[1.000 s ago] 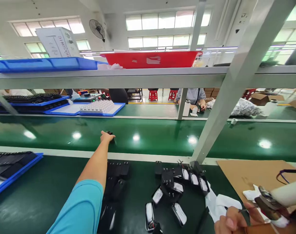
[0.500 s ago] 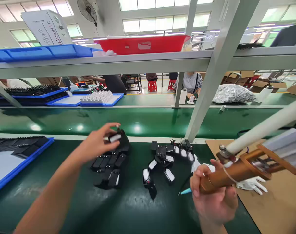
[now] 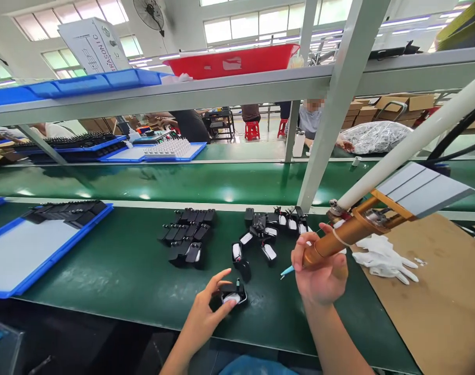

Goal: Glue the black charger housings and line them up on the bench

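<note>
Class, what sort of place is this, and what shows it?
Most likely a factory assembly workshop: grouped black units on a green worktop, an orange tool in the right hand, and another person at a bench beyond.

The cylindrical tool body (image 3: 339, 245) is copper-orange; the slatted panel (image 3: 425, 188) is light grey with dark parallel lines. The nearest casing (image 3: 238, 289) is black, its insert (image 3: 232, 299) white. Benchtop (image 3: 132, 265): dark green. Basin (image 3: 257, 60): red. Gloves (image 3: 384, 259): white.
</note>
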Motion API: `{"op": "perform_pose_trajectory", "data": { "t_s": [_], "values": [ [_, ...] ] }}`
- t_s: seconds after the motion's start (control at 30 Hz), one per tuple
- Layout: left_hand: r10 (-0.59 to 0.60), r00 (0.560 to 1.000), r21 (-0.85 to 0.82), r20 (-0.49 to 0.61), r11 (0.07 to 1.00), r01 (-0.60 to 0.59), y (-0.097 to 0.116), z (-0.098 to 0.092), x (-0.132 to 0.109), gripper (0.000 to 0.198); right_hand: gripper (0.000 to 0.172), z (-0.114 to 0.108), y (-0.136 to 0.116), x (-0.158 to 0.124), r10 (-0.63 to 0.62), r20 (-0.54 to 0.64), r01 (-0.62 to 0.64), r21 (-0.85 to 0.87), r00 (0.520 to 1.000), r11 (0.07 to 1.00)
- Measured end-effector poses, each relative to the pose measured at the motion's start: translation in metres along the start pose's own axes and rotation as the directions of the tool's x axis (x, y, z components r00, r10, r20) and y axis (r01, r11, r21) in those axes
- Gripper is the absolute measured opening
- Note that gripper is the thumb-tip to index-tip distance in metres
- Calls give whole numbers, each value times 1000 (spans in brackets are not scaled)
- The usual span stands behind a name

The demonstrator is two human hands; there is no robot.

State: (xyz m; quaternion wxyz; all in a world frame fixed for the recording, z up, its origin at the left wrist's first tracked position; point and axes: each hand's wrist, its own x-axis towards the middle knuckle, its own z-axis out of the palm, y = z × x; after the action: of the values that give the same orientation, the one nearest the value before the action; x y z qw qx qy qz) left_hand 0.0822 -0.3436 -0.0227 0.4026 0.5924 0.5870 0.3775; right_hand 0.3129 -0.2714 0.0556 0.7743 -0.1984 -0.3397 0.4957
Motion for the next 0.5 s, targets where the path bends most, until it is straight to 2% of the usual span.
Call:
{"op": "perform_pose_trajectory", "data": {
  "t_s": [0.13, 0.27, 0.33, 0.5],
  "values": [
    [-36, 995, -218, -94, 976, 15, -14, 9, -1, 38, 43, 3, -1, -1, 0, 15, 0, 3, 1000, 1000],
    [73, 973, -153, -219, 982, -108, -20, 11, -12, 30, 42, 5, -2, -3, 0, 27, 0, -8, 1000, 1000],
    [107, 967, -125, -231, 982, -139, -20, 11, -17, 34, 43, 6, -2, -4, 0, 32, 0, -9, 999, 1000],
    [9, 963, -140, -270, 989, -48, -20, 15, -9, 36, 44, 7, -1, -7, -5, 34, 6, -15, 999, 1000]
  ]
}}
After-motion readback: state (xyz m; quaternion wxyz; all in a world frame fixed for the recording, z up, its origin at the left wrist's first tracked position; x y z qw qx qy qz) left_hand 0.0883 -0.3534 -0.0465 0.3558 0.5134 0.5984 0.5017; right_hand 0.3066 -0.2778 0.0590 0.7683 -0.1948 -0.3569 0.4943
